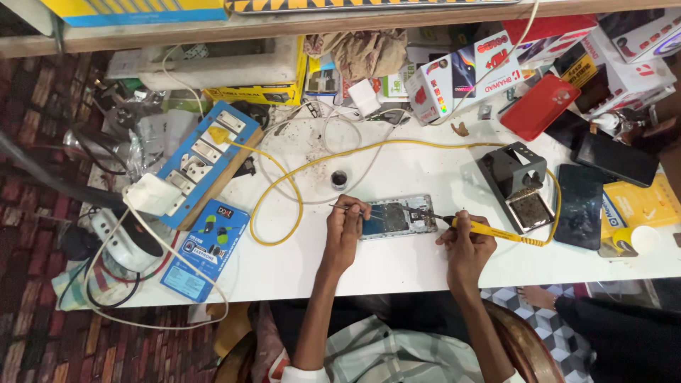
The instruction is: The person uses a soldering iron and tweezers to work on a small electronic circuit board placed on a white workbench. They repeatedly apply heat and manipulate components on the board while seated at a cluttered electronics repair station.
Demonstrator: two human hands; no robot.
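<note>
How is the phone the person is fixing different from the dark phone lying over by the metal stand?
The opened phone shows its insides; the dark phone looks closed, with a plain black face. The opened phone lies sideways across the table, while the dark phone lies lengthwise. The left hand touches the opened phone and the right hand points a yellow soldering iron at it; nobody touches the dark phone. Both lie flat on the white table.

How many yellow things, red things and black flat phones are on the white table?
Yellow: 2, the soldering iron with its cord, and the plug in the blue socket board.
Red: 1, the phone case.
Black flat phones: 2, the upright one and the slanted one.
Total: 5.
</note>
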